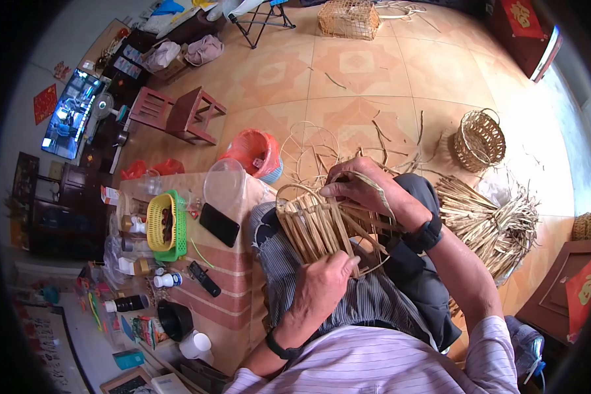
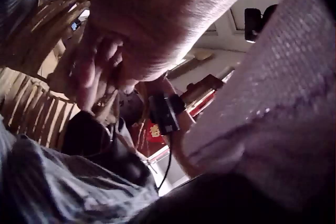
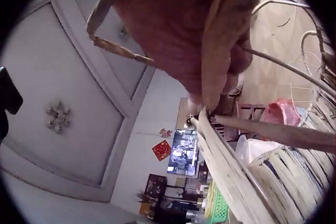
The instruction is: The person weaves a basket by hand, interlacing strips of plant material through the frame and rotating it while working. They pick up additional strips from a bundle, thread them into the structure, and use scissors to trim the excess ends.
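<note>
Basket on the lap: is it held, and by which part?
Yes, the basket: the left hand grips its near edge; the right hand pinches a strip at its far edge.

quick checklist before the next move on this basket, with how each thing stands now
1. Unfinished basket supported: ok, it rests on the lap.
2. Left hand steadying it: ok, it grips the basket's near side.
3. Right hand on the working strip: ok, it holds the strip by the basket.
4. Loose ends tidy: not ok, strips stick out on the basket's right side.
5. Spare strips handy: ok, a bundle of strips lies on the floor to the right, seemingly within reach.
6. Strip secured under the right fingers: cannot tell, the hand hides it.
</note>
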{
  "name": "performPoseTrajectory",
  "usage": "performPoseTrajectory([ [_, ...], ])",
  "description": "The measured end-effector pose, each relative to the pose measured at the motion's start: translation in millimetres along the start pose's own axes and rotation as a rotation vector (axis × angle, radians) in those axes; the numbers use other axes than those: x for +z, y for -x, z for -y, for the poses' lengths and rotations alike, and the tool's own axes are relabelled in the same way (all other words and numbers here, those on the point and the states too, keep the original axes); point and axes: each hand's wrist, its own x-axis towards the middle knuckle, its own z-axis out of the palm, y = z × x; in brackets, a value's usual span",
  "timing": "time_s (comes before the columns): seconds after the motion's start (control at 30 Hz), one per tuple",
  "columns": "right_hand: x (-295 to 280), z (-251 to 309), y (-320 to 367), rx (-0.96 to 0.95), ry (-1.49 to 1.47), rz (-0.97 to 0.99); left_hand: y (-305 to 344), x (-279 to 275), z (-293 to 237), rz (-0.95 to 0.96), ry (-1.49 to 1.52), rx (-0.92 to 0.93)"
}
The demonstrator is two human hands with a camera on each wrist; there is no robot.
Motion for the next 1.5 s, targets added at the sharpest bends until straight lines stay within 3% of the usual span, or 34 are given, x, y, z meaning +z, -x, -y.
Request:
performPoseTrajectory([
  [0.1, 6.1, -15.4, 1.0, 0.127, 0.035, -0.087, -32.5, -28.1, -11.5, -0.216, -0.131, 0.077],
  [0.17, 0.9, -24.8, -1.3, -0.016, 0.145, -0.028, -59.2, -43.0, -6.5, -0.341, -0.275, 0.189],
  [0.2, 2.8, -36.7, -0.5, -0.009, -0.044, -0.035, -64.8, -38.8, 3.4, -0.291, -0.255, 0.208],
  [0.27, 5.6, -64.6, -0.4, -0.006, -0.069, 0.003, -76.2, -36.0, 10.4, -0.232, -0.256, 0.217],
  [0.4, -2.0, -48.6, -10.1, -0.115, 0.472, 0.061, -81.2, -31.1, 16.7, -0.221, -0.194, 0.216],
  [0.43, -2.3, -40.8, -9.6, -0.069, 0.483, 0.074, -81.4, -30.9, 15.4, -0.283, -0.175, 0.241],
  [0.6, -4.0, 6.2, -14.4, 0.252, 0.46, 0.158, -81.9, -38.9, 14.8, -0.217, -0.193, 0.183],
  [0.67, -5.0, -24.4, -20.4, 0.206, 0.423, 0.205, -82.9, -38.6, 17.0, -0.209, -0.168, 0.182],
  [0.73, -5.5, -22.4, -19.0, 0.405, 0.204, 0.229, -84.8, -29.0, 27.4, -0.204, -0.155, 0.193],
  [0.77, -11.2, -29.3, -18.9, 0.395, 0.258, 0.217, -86.2, -24.8, 36.8, -0.207, -0.157, 0.203],
  [0.87, -32.5, -49.0, -32.0, 0.217, 0.686, 0.075, -88.5, -25.7, 33.4, -0.12, -0.134, 0.205],
  [0.9, -45.3, -62.5, -27.9, 0.001, 0.883, -0.036, -89.1, -38.7, 26.8, -0.098, -0.095, 0.171],
  [0.93, -54.6, -51.1, -23.8, 0.045, 0.823, -0.238, -91.4, -43.5, 25.3, -0.096, -0.083, 0.188],
  [0.97, -61.7, -37.4, -15.5, -0.012, 0.956, -0.326, -91.9, -46.6, 24.6, -0.099, -0.083, 0.197],
  [1.03, -64.7, 7.4, 7.1, -0.092, 0.902, -0.52, -94.3, -55.3, 17.7, -0.093, -0.082, 0.174],
  [1.1, -52.2, 37.2, 44.8, -0.102, 0.753, -0.584, -96.0, -59.3, 9.5, -0.076, -0.057, 0.117],
  [1.17, -18.2, 51.2, 92.4, 0.004, 0.511, -0.512, -96.2, -58.1, 5.3, -0.084, -0.06, 0.107],
  [1.23, 19.3, 47.5, 125.0, -0.06, 0.399, -0.301, -96.7, -55.0, 8.9, -0.057, -0.039, 0.106],
  [1.3, 58.1, 14.6, 144.7, -0.014, 0.506, -0.119, -99.7, -54.7, 8.7, -0.026, -0.049, 0.11],
  [1.37, 70.2, 20.7, 149.3, 0.134, 0.603, -0.051, -99.3, -58.4, 3.5, 0.009, -0.089, 0.108],
  [1.5, 75.4, 18.4, 145.2, 0.042, 0.492, -0.129, -99.4, -58.1, -1.0, 0.023, -0.161, 0.094],
])
